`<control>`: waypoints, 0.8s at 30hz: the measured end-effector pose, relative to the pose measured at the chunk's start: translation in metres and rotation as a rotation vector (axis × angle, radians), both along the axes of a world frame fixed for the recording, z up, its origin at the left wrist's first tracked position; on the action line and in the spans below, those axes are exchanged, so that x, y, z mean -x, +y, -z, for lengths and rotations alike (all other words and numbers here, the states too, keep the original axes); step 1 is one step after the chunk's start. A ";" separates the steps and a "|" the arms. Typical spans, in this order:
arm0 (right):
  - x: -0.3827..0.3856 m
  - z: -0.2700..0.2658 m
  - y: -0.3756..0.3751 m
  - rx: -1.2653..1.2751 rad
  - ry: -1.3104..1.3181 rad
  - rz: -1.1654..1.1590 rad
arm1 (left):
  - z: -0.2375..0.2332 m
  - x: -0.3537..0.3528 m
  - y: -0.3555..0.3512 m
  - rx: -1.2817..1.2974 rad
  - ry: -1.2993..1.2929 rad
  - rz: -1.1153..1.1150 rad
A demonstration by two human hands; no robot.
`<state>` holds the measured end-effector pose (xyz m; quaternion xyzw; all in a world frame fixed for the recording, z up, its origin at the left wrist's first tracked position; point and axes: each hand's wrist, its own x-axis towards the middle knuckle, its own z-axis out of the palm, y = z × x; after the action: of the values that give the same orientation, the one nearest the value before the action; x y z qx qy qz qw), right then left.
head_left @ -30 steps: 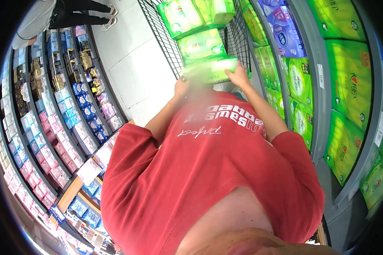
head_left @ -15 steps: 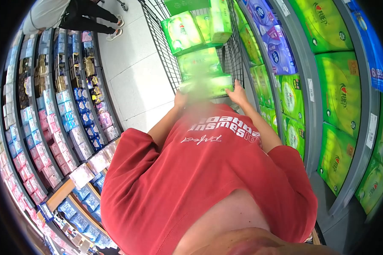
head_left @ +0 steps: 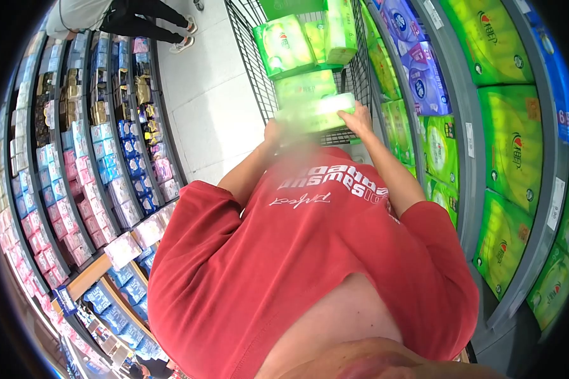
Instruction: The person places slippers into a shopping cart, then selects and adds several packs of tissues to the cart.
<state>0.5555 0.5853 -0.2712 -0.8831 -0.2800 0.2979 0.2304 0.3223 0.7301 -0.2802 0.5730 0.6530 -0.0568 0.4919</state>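
Observation:
A green-and-white package (head_left: 329, 114) is held level between my two hands at the near end of a black wire cart (head_left: 250, 69). My right hand (head_left: 358, 120) closes on its right end, with the thumb on top. My left hand (head_left: 274, 131) is at its left end, partly lost in a blur that also covers that side of the package. Inside the cart, just beyond, lie more green packs: one (head_left: 306, 85) right past the held one, a larger one (head_left: 284, 45) behind it, and an upright one (head_left: 341, 31) at the right.
Shelves of large green packs (head_left: 515, 148) and purple packs (head_left: 427, 79) rise along the right. Small packets in pink, blue and white fill the left shelves (head_left: 98, 158). A person in dark trousers (head_left: 142, 18) stands at the upper left on the pale floor (head_left: 212, 120).
The held package has risen slightly and its top has tilted, with a pale side now showing. The view has shifted, so the cart and shelves appear a little further right.

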 end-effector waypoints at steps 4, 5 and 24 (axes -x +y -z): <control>-0.026 -0.012 0.025 0.043 0.331 -0.005 | -0.013 -0.017 0.030 -0.183 0.121 0.125; -0.028 -0.004 0.034 -0.050 0.229 0.015 | -0.008 -0.023 0.043 -0.263 0.156 0.115; -0.009 0.058 -0.143 0.068 0.252 0.238 | 0.048 0.082 -0.017 -0.004 0.039 0.224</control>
<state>0.5647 0.4423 -0.3295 -0.8729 -0.1320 0.3861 0.2674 0.2400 0.7126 -0.3282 0.6423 0.5944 -0.1215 0.4684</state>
